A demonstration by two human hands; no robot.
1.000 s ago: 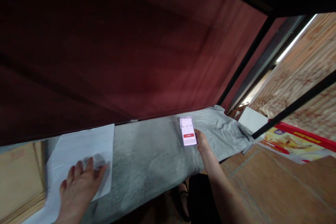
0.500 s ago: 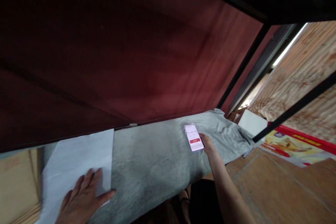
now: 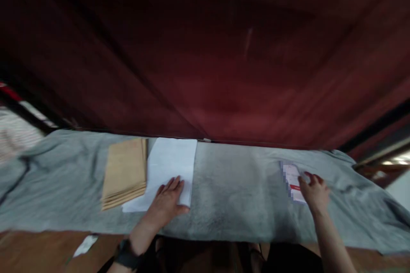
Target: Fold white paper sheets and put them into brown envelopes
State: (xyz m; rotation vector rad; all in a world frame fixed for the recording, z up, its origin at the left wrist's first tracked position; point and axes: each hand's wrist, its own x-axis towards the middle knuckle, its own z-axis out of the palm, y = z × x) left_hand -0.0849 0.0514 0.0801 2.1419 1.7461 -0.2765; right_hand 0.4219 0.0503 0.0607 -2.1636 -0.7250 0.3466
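My left hand (image 3: 168, 202) lies with its fingers stretched out on white paper sheets (image 3: 174, 160), near their lower right corner. Partly over the left side of the paper is a stack of brown envelopes (image 3: 124, 168). At the right, a phone (image 3: 294, 183) rests face up on the grey cloth, its lit screen showing a red bar. My right hand (image 3: 315, 190) is beside the phone's right edge, fingers apart and loosely bent. Blur hides whether a fingertip touches the phone.
A grey cloth (image 3: 230, 187) covers the long surface, with a dark red sheet (image 3: 208, 72) rising behind it. On the brown floor below, at the left, is a white scrap (image 3: 85, 245). My dark-clothed legs are under the front edge.
My view has swung left, bringing the whole envelope stack into sight. My right hand's fingers, earlier at the phone's edge, are now spread. The left hand stays on the paper.
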